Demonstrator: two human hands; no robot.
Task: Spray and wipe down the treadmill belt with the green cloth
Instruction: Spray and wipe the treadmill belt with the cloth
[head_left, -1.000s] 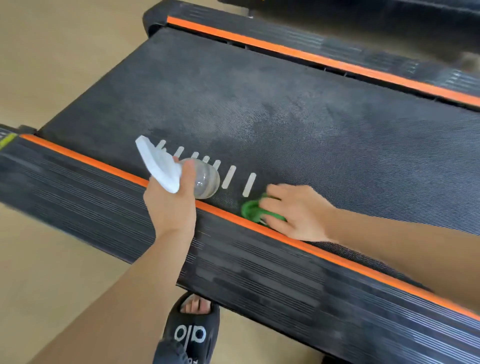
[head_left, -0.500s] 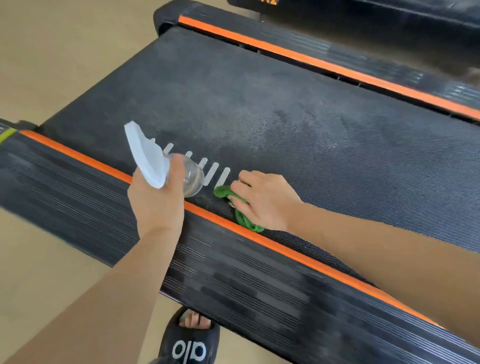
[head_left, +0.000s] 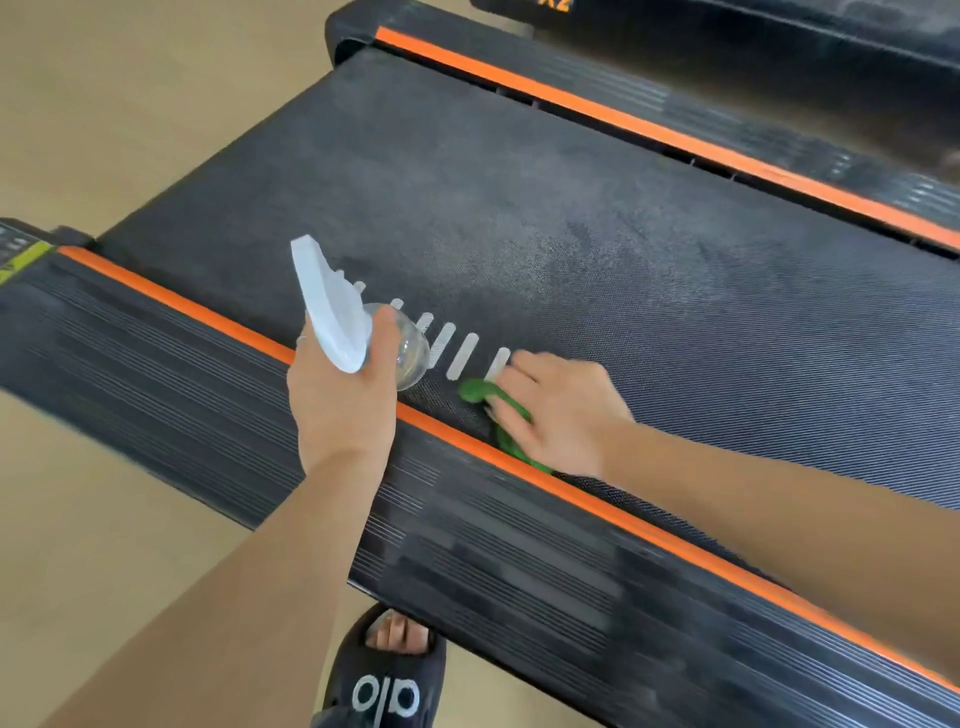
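Green cloth (head_left: 475, 391): mostly hidden under right hand (head_left: 558, 413). Spray bottle (head_left: 410, 353): body largely covered by left hand (head_left: 340, 410). Near side rail: blurred.

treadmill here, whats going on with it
A person is cleaning the treadmill belt. Their right hand presses a green cloth onto the belt near the orange side strip, beside a row of white marks. Their left hand holds a clear spray bottle with a white spray head just above the belt's near edge. Patchy areas show on the belt further in. A foot in a black slipper stands on the floor by the side rail.
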